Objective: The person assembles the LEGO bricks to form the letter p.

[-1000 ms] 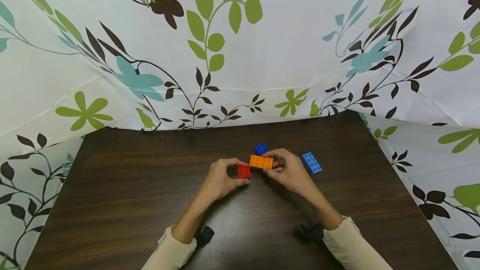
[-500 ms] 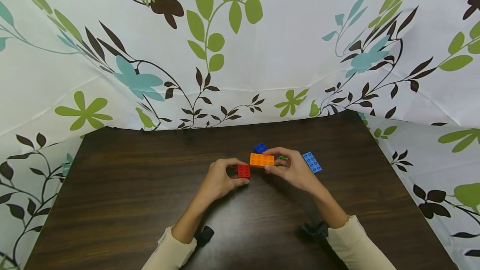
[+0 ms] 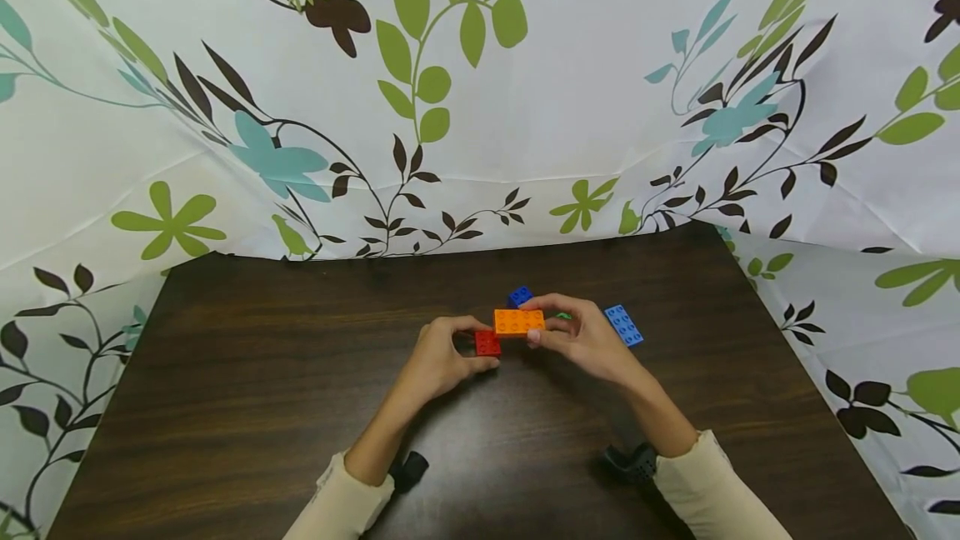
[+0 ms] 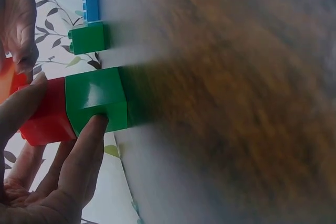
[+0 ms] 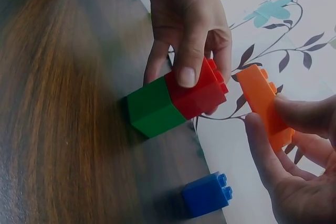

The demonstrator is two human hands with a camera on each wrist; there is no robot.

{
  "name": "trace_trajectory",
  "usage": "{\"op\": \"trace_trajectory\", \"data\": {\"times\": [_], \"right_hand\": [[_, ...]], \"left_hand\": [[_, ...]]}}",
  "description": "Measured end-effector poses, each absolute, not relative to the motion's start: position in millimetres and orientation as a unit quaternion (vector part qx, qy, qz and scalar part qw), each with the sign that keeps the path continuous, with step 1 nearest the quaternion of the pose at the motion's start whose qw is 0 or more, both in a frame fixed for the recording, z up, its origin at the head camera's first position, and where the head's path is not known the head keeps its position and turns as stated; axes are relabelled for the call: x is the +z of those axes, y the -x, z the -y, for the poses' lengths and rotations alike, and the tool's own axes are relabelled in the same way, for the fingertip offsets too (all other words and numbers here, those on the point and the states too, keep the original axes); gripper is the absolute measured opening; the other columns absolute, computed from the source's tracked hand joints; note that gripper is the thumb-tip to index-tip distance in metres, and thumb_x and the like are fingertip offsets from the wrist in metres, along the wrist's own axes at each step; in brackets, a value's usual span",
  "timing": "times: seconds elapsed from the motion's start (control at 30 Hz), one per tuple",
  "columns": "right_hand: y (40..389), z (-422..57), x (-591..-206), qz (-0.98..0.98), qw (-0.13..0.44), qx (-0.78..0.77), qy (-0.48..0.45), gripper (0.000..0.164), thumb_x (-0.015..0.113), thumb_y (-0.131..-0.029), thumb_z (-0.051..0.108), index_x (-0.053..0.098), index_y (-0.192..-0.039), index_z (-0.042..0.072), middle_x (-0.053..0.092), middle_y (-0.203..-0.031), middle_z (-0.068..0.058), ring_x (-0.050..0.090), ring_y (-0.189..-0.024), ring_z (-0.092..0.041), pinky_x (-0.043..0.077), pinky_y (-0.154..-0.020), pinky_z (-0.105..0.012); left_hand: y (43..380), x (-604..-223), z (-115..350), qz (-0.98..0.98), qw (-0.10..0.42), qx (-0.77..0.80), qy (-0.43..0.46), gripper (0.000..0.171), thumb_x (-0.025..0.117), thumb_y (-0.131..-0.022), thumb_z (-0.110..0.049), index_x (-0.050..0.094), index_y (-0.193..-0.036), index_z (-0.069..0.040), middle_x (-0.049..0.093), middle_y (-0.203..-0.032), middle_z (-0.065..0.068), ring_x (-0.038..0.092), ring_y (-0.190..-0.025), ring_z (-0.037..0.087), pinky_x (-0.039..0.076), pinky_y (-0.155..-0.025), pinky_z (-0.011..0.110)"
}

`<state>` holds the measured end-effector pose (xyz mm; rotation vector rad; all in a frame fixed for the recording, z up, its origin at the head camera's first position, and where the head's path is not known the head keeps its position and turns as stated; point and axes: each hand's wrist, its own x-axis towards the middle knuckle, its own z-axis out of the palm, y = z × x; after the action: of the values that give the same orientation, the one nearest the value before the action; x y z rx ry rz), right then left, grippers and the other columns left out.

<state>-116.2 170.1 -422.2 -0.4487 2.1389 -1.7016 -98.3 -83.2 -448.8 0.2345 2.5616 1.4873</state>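
Note:
A red building block (image 5: 197,93) sits on top of a green block (image 5: 156,107), which stands on the dark table. My left hand (image 3: 444,355) grips this stack between thumb and fingers. In my right hand (image 3: 583,336) a longer orange block (image 3: 519,322) is pinched at its right end, studs up. The orange block's left end overlaps the red one in the head view; the right wrist view shows a gap between them. Below it in that same view, a dark blue block (image 5: 206,195) stands on the table.
Right of my right hand lies a light blue long block (image 3: 624,325). Another green block (image 4: 88,39) stands near it, mostly hidden by my hand in the head view. A patterned white cloth (image 3: 480,107) hangs behind the table's (image 3: 300,407) back edge.
The right hand has lifted the orange block a little and then shifted it left, over the edge of the red one. My left hand stays still on the stack.

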Motion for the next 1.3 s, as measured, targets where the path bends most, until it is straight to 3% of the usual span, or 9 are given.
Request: {"op": "trace_trajectory", "data": {"times": [0.27, 0.53, 0.87, 1.13, 1.2, 1.3], "right_hand": [[112, -162, -420, -0.747, 0.193, -0.614, 0.167, 0.036, 0.067, -0.103, -0.003, 0.061, -0.138, -0.009, 0.058, -0.142, -0.035, 0.074, -0.093, -0.013, 0.067, -0.093, -0.04], [108, -152, -423, -0.746, 0.204, -0.611, 0.169, 0.036, 0.067, -0.104, -0.001, 0.062, -0.139, -0.006, 0.056, -0.149, -0.029, 0.075, -0.093, -0.016, 0.066, -0.094, -0.049], [106, -147, -427, -0.756, 0.202, -0.597, 0.177, 0.035, 0.069, -0.102, 0.0, 0.065, -0.136, -0.004, 0.06, -0.145, -0.027, 0.074, -0.09, -0.016, 0.068, -0.086, -0.038], [108, -147, -426, -0.765, 0.191, -0.587, 0.185, 0.033, 0.071, -0.101, 0.004, 0.069, -0.133, -0.001, 0.064, -0.141, -0.025, 0.072, -0.088, -0.047, 0.065, -0.078, -0.033], [108, -146, -426, -0.767, 0.19, -0.584, 0.183, 0.033, 0.072, -0.101, 0.005, 0.069, -0.133, -0.001, 0.065, -0.14, -0.025, 0.072, -0.086, -0.044, 0.064, -0.076, -0.03], [109, -146, -426, -0.772, 0.187, -0.578, 0.185, 0.033, 0.075, -0.099, 0.006, 0.071, -0.132, 0.0, 0.066, -0.138, -0.024, 0.073, -0.083, -0.031, 0.062, -0.072, -0.025]], "left_hand": [[96, -448, 83, -0.862, 0.073, 0.496, -0.08, 0.034, 0.099, -0.076, -0.014, 0.082, -0.106, -0.014, 0.082, -0.109, 0.007, 0.074, -0.108, 0.029, 0.06, -0.098, 0.053], [96, -447, 84, -0.869, 0.071, 0.484, -0.082, 0.03, 0.099, -0.076, -0.015, 0.081, -0.1, -0.015, 0.081, -0.101, 0.002, 0.07, -0.099, 0.023, 0.059, -0.092, 0.046], [98, -447, 83, -0.866, 0.079, 0.487, -0.084, 0.031, 0.099, -0.076, -0.014, 0.081, -0.101, -0.014, 0.082, -0.102, 0.002, 0.073, -0.103, 0.026, 0.061, -0.095, 0.05], [99, -447, 83, -0.866, 0.077, 0.486, -0.087, 0.03, 0.099, -0.076, -0.013, 0.081, -0.1, -0.014, 0.081, -0.099, 0.002, 0.072, -0.099, 0.025, 0.061, -0.092, 0.047], [99, -446, 83, -0.867, 0.078, 0.485, -0.085, 0.03, 0.099, -0.076, -0.013, 0.081, -0.1, -0.015, 0.081, -0.099, 0.001, 0.072, -0.098, 0.023, 0.061, -0.091, 0.046], [99, -447, 83, -0.869, 0.078, 0.482, -0.083, 0.03, 0.099, -0.076, -0.014, 0.082, -0.1, -0.015, 0.081, -0.099, 0.001, 0.071, -0.097, 0.021, 0.06, -0.091, 0.044]]}}
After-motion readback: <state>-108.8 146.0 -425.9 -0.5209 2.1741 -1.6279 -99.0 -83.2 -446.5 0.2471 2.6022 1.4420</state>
